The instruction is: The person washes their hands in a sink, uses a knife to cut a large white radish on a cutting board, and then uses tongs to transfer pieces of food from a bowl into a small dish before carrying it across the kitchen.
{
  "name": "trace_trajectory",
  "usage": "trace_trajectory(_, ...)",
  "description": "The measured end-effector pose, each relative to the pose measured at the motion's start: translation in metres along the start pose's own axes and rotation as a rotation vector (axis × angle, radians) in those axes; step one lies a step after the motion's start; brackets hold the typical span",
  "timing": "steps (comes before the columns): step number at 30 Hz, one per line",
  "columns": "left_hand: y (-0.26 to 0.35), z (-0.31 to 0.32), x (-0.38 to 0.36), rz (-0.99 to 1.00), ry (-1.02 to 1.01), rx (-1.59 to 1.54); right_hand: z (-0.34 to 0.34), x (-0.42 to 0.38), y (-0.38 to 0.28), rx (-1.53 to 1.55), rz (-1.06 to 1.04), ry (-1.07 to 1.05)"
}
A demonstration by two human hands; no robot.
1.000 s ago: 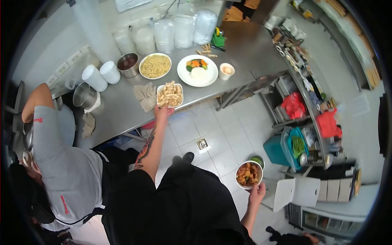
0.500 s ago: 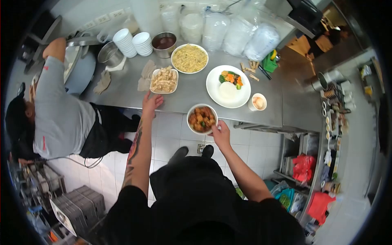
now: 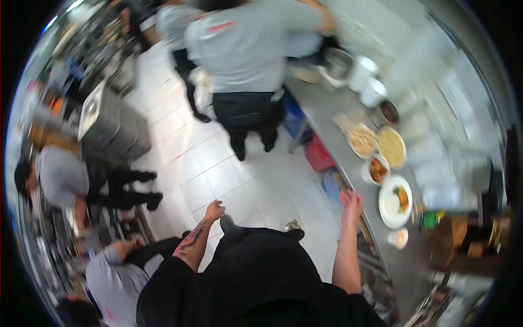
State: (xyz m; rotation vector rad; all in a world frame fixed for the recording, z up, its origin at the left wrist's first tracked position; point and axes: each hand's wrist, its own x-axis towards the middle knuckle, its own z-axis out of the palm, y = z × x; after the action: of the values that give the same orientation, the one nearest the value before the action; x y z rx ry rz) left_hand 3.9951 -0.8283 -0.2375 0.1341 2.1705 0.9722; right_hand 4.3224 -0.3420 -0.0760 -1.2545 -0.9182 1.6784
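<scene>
My left hand (image 3: 216, 210) hangs over the tiled floor, away from the counter, its fingers loosely bent and apart with nothing in them. At the counter's front edge, my right hand (image 3: 352, 203) is open and empty. Close beyond it stands the bowl of browned food pieces (image 3: 377, 170), between the dish of pale strips (image 3: 362, 140) and the white oval plate (image 3: 389, 204) with vegetables. A large bowl of yellow food (image 3: 391, 147) sits behind. The small cup (image 3: 398, 238) is at the near end.
The steel counter (image 3: 321, 106) runs along the right, with stacked white bowls (image 3: 363, 73) and a metal pot (image 3: 338, 64). A person in grey (image 3: 245, 49) stands at its far end. More people (image 3: 62, 177) are on the left, near a grey crate (image 3: 114, 128).
The view has swung left, showing more floor and people. The bowl of browned food has left my right hand and now rests on the counter. My left hand has moved away from the counter.
</scene>
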Motion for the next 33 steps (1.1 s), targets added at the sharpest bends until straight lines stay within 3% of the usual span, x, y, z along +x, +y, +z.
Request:
trace_trajectory(4,-0.071,-0.096,0.015,-0.066,0.110,0.006,0.006,-0.061,0.057,-0.447,-0.164,-0.169)
trace_trajectory(6,-0.086,-0.150,0.041,0.047,0.139,0.011,-0.002,-0.099,0.089,-0.693,-0.284,-0.215)
trace_trajectory(7,-0.086,-0.167,0.053,0.068,0.178,-0.037,-0.054,-0.080,0.141,-0.914,-0.442,-0.200)
trace_trajectory(8,-0.077,-0.188,0.071,0.095,0.217,-0.084,-0.064,-0.103,0.154,-0.926,-0.457,-0.261)
trace_trajectory(9,-0.061,-0.213,0.085,0.096,0.244,-0.106,-0.068,-0.119,0.171,-0.686,-0.157,-0.108)
trace_trajectory(10,-0.040,-0.236,0.091,0.116,0.219,-0.134,-0.056,-0.143,0.169,-0.673,0.061,-0.033)
trace_trajectory(13,0.001,-0.319,0.111,0.197,0.205,-0.153,0.066,-0.249,0.141,-0.651,-0.024,-0.094)
trace_trajectory(15,0.020,-0.369,0.138,0.266,0.230,-0.117,0.163,-0.279,0.130,-0.631,0.090,-0.326)
trace_trajectory(16,0.022,-0.392,0.154,0.282,0.238,-0.113,0.209,-0.279,0.129,-0.617,0.079,-0.329)
trace_trajectory(18,0.012,-0.432,0.185,0.335,0.331,0.017,0.298,-0.274,0.131,-0.824,-0.042,-0.677)
trace_trajectory(20,-0.005,-0.470,0.206,0.304,0.354,0.062,0.388,-0.256,0.149,-0.782,-0.154,-0.789)
trace_trajectory(23,-0.051,-0.517,0.229,0.215,0.426,0.109,0.543,-0.246,0.169,-0.730,-0.159,-0.967)
trace_trajectory(24,-0.058,-0.534,0.225,0.165,0.451,0.081,0.597,-0.247,0.186,-0.703,-0.156,-1.029)
trace_trajectory(28,-0.109,-0.577,0.205,0.055,0.473,-0.030,0.823,-0.290,0.192,-0.864,-0.656,-1.482)
trace_trajectory(30,-0.119,-0.598,0.199,-0.044,0.489,-0.359,0.924,-0.318,0.187,-0.831,-0.729,-1.656)
trace_trajectory(31,-0.114,-0.611,0.197,-0.048,0.502,-0.371,0.970,-0.332,0.182,-0.822,-0.766,-1.708)
trace_trajectory(33,-0.095,-0.638,0.196,-0.234,0.630,-0.737,1.051,-0.352,0.182,-0.812,-0.812,-1.769)
